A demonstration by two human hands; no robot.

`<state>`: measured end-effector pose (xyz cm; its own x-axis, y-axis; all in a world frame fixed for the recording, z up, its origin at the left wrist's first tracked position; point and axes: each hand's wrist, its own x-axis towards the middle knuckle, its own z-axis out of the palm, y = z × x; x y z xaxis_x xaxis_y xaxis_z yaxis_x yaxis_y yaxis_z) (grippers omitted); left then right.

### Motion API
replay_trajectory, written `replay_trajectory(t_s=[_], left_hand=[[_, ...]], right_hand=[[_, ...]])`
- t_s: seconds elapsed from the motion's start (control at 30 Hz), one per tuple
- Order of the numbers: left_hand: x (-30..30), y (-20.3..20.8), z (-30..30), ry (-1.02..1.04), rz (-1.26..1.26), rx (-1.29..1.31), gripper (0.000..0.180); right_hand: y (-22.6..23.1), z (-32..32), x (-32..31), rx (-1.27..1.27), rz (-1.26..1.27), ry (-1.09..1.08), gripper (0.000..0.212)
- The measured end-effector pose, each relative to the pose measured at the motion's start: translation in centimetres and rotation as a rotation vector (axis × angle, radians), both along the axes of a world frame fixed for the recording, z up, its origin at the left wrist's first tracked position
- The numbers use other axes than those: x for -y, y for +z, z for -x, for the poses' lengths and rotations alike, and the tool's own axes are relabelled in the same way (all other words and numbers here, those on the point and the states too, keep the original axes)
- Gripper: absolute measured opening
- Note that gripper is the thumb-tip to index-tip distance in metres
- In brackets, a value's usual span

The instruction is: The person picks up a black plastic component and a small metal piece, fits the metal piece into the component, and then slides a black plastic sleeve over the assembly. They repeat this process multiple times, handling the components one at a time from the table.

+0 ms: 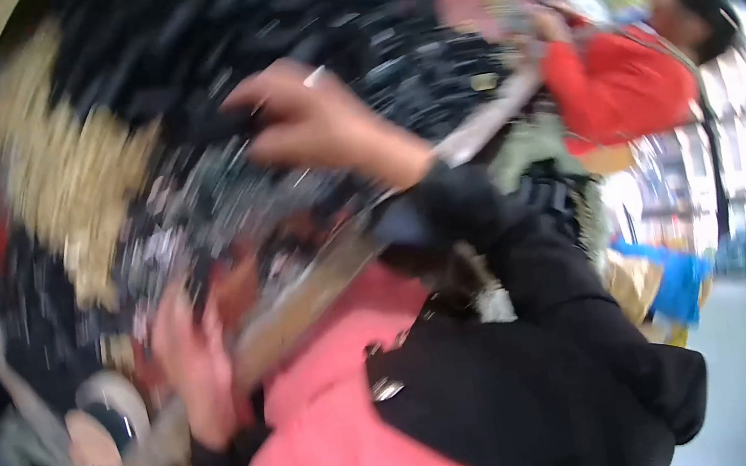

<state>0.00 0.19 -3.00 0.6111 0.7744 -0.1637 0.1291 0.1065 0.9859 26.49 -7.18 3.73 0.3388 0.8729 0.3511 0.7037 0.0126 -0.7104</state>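
Note:
Motion smears the whole picture. My right hand reaches over a heap of small black pieces on a rimmed table, its thumb and finger apart, with a bright band on one finger. Nothing can be made out between them. Nearer the body, my left hand is beside the table's raised wooden edge, fingers stretched out. A reddish-brown patch lies right beside its fingers, too blurred to name. What the black pieces are cannot be told.
Beige pieces are heaped on the left side of the table. A person in a red top and dark cap works at the far right edge. Behind me on the right stand blue and brown bags. A rounded pale item is at the lower left.

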Motion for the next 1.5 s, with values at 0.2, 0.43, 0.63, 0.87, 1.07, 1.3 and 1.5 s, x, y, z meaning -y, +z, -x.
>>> replay_trajectory(t_s=[0.2, 0.43, 0.63, 0.87, 1.07, 1.3, 1.5], left_hand=[[-0.2, 2.5, -1.5, 0.025, 0.571, 0.426, 0.031], [-0.1, 1.7, -1.0, 0.031, 0.661, 0.459, 0.027], [0.4, 2.0, -1.3, 0.050, 0.600, 0.433, 0.025], [0.7, 3.1, -1.1, 0.000, 0.442, 0.364, 0.026], [1.1, 3.6, -1.4, -0.068, 0.296, 0.244, 0.027], [1.1, 3.4, -1.6, -0.068, 0.417, 0.302, 0.028], [1.0, 2.7, -1.4, -0.026, 0.515, 0.323, 0.025]], right_hand=[[-1.7, -1.4, 0.2, -0.897, -0.219, -0.043, 0.026], [-2.7, 0.7, 0.7, -1.421, -0.091, 0.174, 0.032], [-0.7, 5.1, 1.0, -0.664, 0.247, 0.228, 0.036], [0.9, 6.6, 1.1, -0.198, 0.274, 0.441, 0.040], [1.9, 9.1, 1.1, -0.308, 0.405, 0.297, 0.042], [-0.3, 9.7, 0.8, -0.187, 0.402, 0.374, 0.049], [-0.3, 10.2, 0.9, -0.083, 0.444, 0.377, 0.048]])
